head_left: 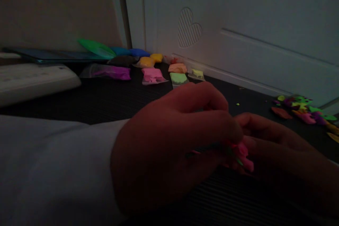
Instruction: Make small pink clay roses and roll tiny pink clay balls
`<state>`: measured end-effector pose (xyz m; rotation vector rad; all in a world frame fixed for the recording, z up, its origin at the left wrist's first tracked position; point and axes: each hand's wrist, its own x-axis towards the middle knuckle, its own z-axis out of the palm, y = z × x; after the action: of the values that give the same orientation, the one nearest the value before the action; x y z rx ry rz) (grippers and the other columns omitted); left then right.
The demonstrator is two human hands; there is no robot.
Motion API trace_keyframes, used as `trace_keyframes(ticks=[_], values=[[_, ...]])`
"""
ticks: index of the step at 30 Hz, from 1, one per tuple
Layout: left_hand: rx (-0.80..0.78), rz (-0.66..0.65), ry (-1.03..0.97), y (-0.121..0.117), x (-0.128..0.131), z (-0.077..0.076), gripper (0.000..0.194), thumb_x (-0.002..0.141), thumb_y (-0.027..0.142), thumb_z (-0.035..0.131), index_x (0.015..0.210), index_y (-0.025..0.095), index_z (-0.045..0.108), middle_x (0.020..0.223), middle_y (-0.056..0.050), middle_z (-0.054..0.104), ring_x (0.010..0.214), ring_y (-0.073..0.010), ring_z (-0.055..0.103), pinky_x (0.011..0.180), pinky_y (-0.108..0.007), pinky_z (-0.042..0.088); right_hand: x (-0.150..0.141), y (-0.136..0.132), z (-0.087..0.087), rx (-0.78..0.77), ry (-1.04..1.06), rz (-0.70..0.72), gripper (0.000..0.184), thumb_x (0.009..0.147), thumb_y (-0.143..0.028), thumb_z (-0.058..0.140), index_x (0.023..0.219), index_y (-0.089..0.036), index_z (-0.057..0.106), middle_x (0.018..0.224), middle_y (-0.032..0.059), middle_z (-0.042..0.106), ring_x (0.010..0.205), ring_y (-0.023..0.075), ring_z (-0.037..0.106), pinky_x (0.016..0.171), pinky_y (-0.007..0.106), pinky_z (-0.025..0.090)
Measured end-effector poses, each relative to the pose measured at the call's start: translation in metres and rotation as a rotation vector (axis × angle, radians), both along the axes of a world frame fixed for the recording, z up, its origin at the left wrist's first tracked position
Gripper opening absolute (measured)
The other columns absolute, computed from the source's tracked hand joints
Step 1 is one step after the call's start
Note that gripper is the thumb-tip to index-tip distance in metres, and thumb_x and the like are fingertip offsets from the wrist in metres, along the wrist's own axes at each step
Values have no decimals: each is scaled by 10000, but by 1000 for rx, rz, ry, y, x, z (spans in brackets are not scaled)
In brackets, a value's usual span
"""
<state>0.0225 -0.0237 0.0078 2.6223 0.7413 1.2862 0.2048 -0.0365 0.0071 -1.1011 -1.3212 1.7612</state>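
In the dim head view, my left hand reaches in from the left in a white sleeve. Its fingers are closed in a pinch on a small pink clay piece with some green on it. My right hand comes from the right, fingers curled, its thumb pressed against the same piece. Most of the piece lies hidden between the two hands. Just beyond my left hand lies a light green clay packet.
Behind are a pink packet, a purple packet and several others. A white power strip and a dark flat panel lie left. Coloured clay pieces are heaped right. A white panel stands behind.
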Motion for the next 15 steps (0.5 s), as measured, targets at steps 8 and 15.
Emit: trace_keyframes(ticks=[8,15], values=[[2,5,72,2,-5,0,111,682,200,588,786,220,622,866,29,517,791,-76,503,704,-118,386,0,-1,-2,58,-4,13,75,730,-238,589,798,-206,580,630,-39,585,544,37,527,489,106,429],[-169,43,-27,2,0,-2,348,621,13,552,894,225,587,919,31,549,857,-101,507,771,-163,396,0,0,-2,172,-45,-111,103,726,-260,596,820,-238,560,680,-54,599,582,33,551,514,97,442]])
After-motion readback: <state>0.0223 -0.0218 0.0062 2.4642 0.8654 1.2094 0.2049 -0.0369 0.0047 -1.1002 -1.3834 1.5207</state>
